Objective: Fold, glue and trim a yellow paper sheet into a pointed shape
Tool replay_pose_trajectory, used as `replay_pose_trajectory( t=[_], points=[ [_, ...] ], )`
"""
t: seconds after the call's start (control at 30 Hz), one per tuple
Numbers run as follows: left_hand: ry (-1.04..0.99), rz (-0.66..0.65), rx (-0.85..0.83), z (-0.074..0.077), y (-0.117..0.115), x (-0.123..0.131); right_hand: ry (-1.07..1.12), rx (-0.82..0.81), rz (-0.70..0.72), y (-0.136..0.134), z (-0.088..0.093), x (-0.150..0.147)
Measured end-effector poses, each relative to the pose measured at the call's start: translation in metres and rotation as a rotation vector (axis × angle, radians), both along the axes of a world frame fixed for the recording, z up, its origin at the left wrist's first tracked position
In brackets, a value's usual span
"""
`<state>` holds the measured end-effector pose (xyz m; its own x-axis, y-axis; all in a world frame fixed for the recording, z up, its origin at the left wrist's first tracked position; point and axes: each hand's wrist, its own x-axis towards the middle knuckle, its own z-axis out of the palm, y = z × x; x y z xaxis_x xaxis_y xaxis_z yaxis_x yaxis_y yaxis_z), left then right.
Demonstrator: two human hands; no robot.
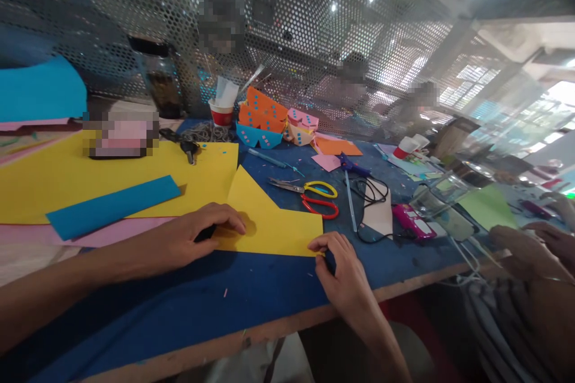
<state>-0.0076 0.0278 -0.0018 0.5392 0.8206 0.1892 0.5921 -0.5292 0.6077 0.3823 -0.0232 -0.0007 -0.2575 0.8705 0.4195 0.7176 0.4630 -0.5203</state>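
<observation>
A piece of yellow paper [283, 230] with a peaked, folded flap at its left lies before me on the blue tabletop. Over its left part rests my left hand [204, 230], its curved fingers on the sheet and its thumb apart from them by the near edge. My right hand [339, 260] has the near right corner between fingertips and thumb. Just beyond the sheet lie scissors [309, 192] with one yellow and one red handle. A folded blue paper strip [114, 206] lies left of my left hand, on a larger yellow sheet [197, 176].
Keys [188, 146], a dark-lidded jar [159, 81], a paper cup [221, 111] and decorated paper shapes [263, 116] stand toward the perforated metal screen [287, 42]. A glue gun [354, 164] and a magenta box [413, 221] with black cord lie rightward. Another person's hands [530, 245] are at far right.
</observation>
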Motion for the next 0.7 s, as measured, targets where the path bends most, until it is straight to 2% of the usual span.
replay_pose_trajectory(
  t=[0.07, 0.2, 0.4, 0.57, 0.7],
  points=[
    [-0.042, 0.032, -0.045, -0.0035, -0.0021, 0.0054, 0.004, 0.003, 0.001, -0.0004, 0.0004, -0.0004],
    [-0.044, 0.041, -0.079, -0.0014, -0.0043, 0.0120, 0.017, -0.011, -0.008, -0.0012, 0.0005, -0.0011],
    [-0.076, 0.026, -0.108, -0.0004, 0.0010, 0.0074, 0.022, -0.023, -0.015, -0.0007, -0.0002, -0.0006],
    [-0.097, -0.042, -0.137, 0.0043, 0.0015, 0.0024, 0.024, -0.015, -0.012, -0.0009, -0.0001, -0.0009],
    [-0.085, -0.008, -0.127, 0.0049, -0.0004, 0.0052, 0.026, -0.026, -0.003, -0.0009, 0.0009, -0.0012]
  ],
)
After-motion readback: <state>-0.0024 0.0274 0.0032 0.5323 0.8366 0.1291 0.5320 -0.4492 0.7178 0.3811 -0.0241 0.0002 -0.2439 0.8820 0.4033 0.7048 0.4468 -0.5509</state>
